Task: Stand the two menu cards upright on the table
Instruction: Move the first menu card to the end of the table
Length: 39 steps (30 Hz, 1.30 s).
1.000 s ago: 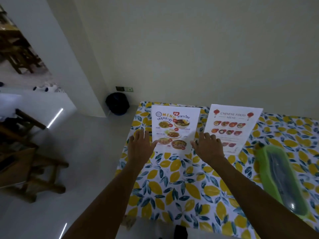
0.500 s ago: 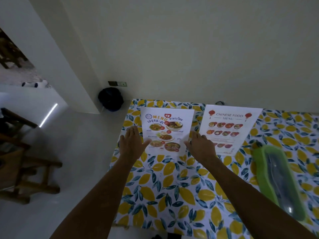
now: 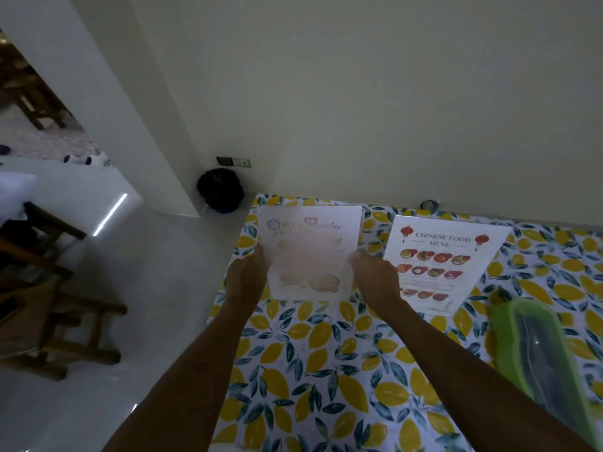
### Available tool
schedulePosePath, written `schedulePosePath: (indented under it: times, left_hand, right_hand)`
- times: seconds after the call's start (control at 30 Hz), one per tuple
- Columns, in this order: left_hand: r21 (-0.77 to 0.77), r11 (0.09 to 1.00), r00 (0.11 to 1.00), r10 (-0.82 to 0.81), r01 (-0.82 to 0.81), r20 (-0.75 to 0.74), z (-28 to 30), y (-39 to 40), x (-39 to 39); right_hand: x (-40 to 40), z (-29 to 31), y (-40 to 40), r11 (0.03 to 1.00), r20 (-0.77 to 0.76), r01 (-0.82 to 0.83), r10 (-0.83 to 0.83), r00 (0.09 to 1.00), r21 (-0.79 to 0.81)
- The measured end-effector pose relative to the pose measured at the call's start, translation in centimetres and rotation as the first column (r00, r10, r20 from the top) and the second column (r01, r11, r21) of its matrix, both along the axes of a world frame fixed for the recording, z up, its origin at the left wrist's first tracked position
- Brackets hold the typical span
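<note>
Left hand (image 3: 247, 278) and right hand (image 3: 375, 278) now pinch the side edges of the Thai menu card (image 3: 310, 252), which a moment ago lay flat under resting palms. It blurs, far edge apparently rising off the desk (image 3: 326, 370). The Chinese menu card (image 3: 440, 265), right, lies flat, untouched: 2 cards remain to stand.

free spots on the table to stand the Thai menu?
Bare cloth near the person, between the forearms, below the Thai menu. A narrow strip between it and the Chinese menu. Crowded at right: green container abuts the Chinese menu's corner.
</note>
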<state>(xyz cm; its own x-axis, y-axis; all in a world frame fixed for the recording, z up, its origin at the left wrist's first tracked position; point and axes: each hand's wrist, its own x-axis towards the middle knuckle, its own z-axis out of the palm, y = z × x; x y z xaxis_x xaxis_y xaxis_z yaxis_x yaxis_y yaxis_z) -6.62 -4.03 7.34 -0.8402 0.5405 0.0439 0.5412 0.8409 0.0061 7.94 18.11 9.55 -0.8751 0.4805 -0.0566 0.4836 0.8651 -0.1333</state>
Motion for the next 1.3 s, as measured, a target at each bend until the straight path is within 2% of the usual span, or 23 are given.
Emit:
schedulePosePath:
  times: [0.1, 0.23, 0.37, 0.47, 0.63, 0.77, 0.83, 0.9, 1.07, 1.3]
  left_hand:
    - [0.11, 0.993, 0.999, 0.044, -0.042, -0.018, 0.7, 0.0, -1.3]
    - [0.105, 0.994, 0.997, 0.046, -0.04, -0.054, 1.5, 0.1, -3.7]
    - [0.112, 0.994, 0.991, 0.015, 0.0, -0.13, 2.3, 0.2, -6.7]
    - [0.174, 0.984, 0.986, -0.008, 0.037, -0.167, 2.3, 0.8, -9.9]
    - [0.162, 0.985, 0.993, -0.048, 0.065, -0.106, 2.1, 2.4, -16.0]
    - [0.347, 0.935, 0.995, 0.049, -0.076, 0.087, 2.2, 3.6, -19.5]
    - [0.259, 0.965, 0.999, -0.035, 0.04, -0.021, 1.7, 4.1, -21.0]
    - [0.205, 0.975, 0.995, -0.074, 0.085, -0.063, 1.5, 4.3, -22.6]
    - [0.19, 0.977, 0.995, -0.093, 0.099, -0.041, 0.9, 4.4, -25.6]
    - [0.214, 0.974, 0.997, -0.076, 0.072, 0.01, -0.8, 5.2, -27.5]
  right_hand:
    - [-1.5, 0.7, 0.1, 0.998, 0.008, -0.034, 0.034, 0.999, 0.046]
    - [-4.0, 1.8, 0.1, 0.998, -0.056, -0.031, 0.034, 0.998, 0.054]
    - [-6.8, 2.5, 0.1, 0.993, -0.034, -0.027, 0.031, 0.999, 0.112]
    - [-9.5, 3.1, 0.5, 0.992, -0.023, -0.02, 0.023, 0.999, 0.125]
    - [-14.6, 3.2, 1.8, 0.987, -0.036, 0.002, 0.003, 0.999, 0.16]
    - [-18.1, 2.7, 2.2, 0.987, -0.029, 0.071, -0.068, 0.997, 0.143]
    - [-19.3, 2.1, 2.6, 0.988, -0.054, 0.085, -0.079, 0.995, 0.126]
    - [-20.8, 1.5, 2.8, 0.989, -0.078, 0.089, -0.08, 0.994, 0.119]
    - [-23.5, 0.6, 3.0, 0.987, -0.129, 0.101, -0.085, 0.988, 0.125]
    - [-26.0, -1.7, 3.8, 0.987, -0.082, 0.125, -0.118, 0.99, 0.096]
